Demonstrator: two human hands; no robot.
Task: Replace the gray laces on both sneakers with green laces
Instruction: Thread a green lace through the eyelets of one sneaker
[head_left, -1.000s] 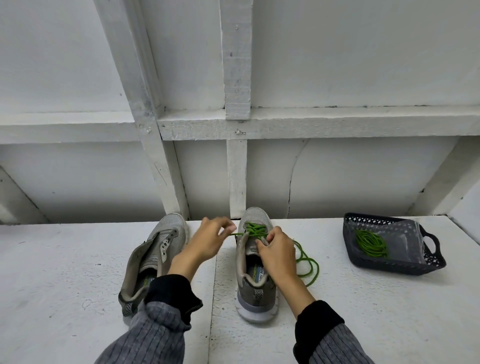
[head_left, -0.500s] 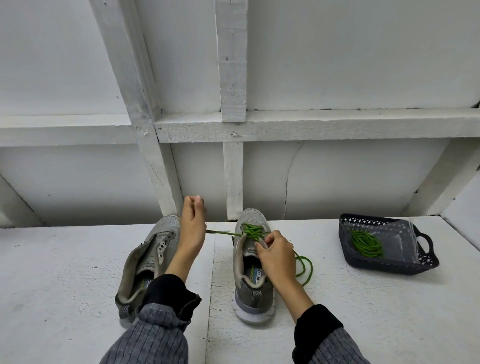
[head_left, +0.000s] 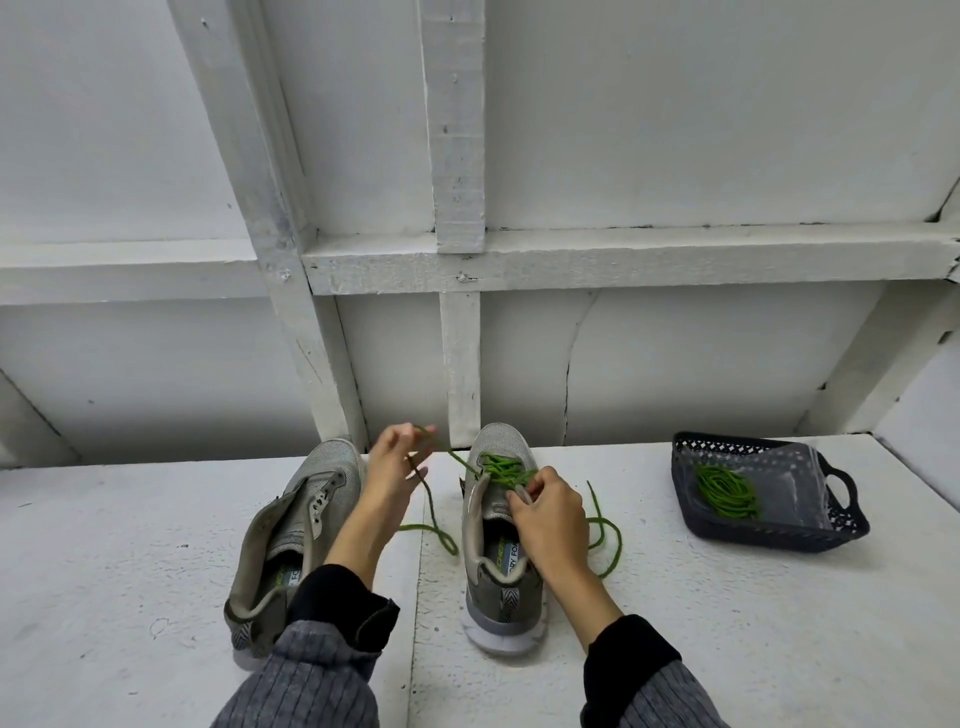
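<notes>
Between left hand (head_left: 397, 470) fingers, green lace (head_left: 457, 460)

Left hand (head_left: 397, 470) higher now, more green lace (head_left: 435, 519) drawn out, slack looping beside right sneaker (head_left: 501, 540).

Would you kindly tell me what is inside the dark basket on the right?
The basket holds a coiled green lace lying on a clear plastic bag. Whether anything sits under the bag cannot be seen.
</notes>
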